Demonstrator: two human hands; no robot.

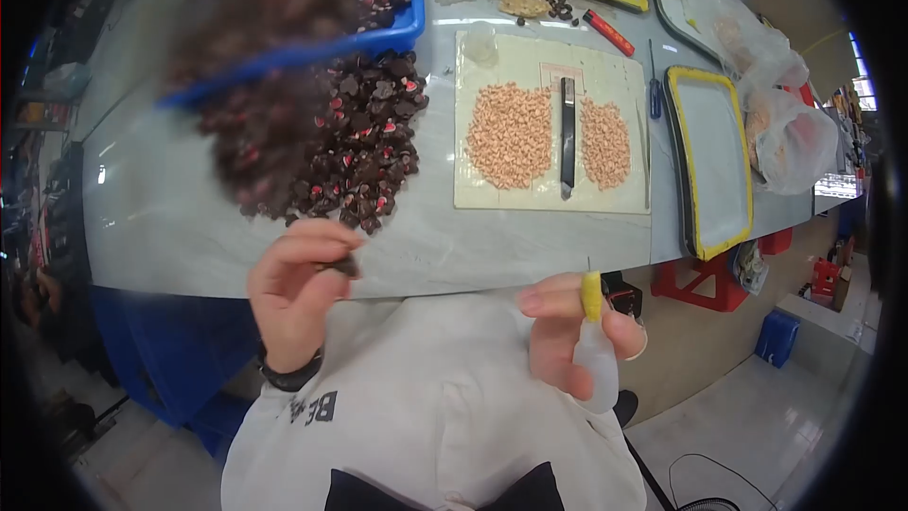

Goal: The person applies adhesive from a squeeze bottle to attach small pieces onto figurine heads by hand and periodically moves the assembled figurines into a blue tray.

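Note:
My left hand (293, 298) is closed in a pinch on a small dark piece (342, 266), just in front of the table's near edge. Beyond it spreads a heap of similar dark brown pieces (364, 147), some with red and white parts. In my right hand (553, 322) is a small translucent squeeze bottle (596, 374) with a yellow band at its neck and a thin needle tip pointing up. Past the bottle, a pale board (482, 201) lies on the table, bearing two patches of tiny peach-coloured pieces (511, 137) with a dark, narrow tool (568, 137) between them.
A blue tray (413, 26) with more dark pieces stands at the back left, partly behind a motion-blurred dark mass (260, 28). A red-handled tool (610, 32), a blue screwdriver (654, 99), yellow-edged trays (674, 132) and plastic bags (794, 147) lie at the right.

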